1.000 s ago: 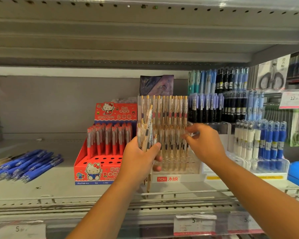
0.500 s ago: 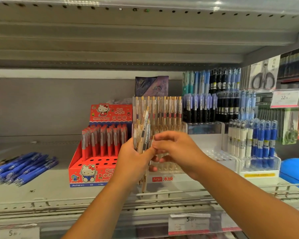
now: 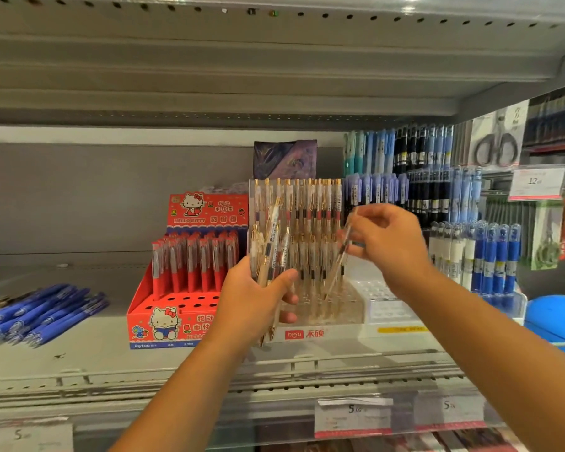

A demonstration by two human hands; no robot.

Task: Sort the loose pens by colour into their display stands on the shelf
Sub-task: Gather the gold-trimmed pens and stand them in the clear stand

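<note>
In front of the clear display stand (image 3: 323, 308), our right hand (image 3: 388, 243) now pinches one clear gold-clip pen (image 3: 340, 256), just pulled off the bundle (image 3: 271, 252) our left hand (image 3: 252, 298) grips, so it's probably slot-bound; it's blurred though, so ink colour and tip position are anyone's guess

Standard shop shelving, all dull grey painted metal. The flat grey metal shelf board (image 3: 88, 353) runs below and out to the left of the left hand's fingers (image 3: 289, 318), and it has a small dark mark on it. A plain grey back panel (image 3: 79, 197) stands behind, well left of those fingers. High above the right hand's fingers (image 3: 369, 220) is the ribbed grey underside of the upper shelf (image 3: 209, 70). It has a row of small dark holes (image 3: 349, 16) and a white patch of glare (image 3: 411, 0). Below both sets of fingers there's a thin wire front rail (image 3: 356, 354), then a clear plastic price strip (image 3: 402, 412).
</note>
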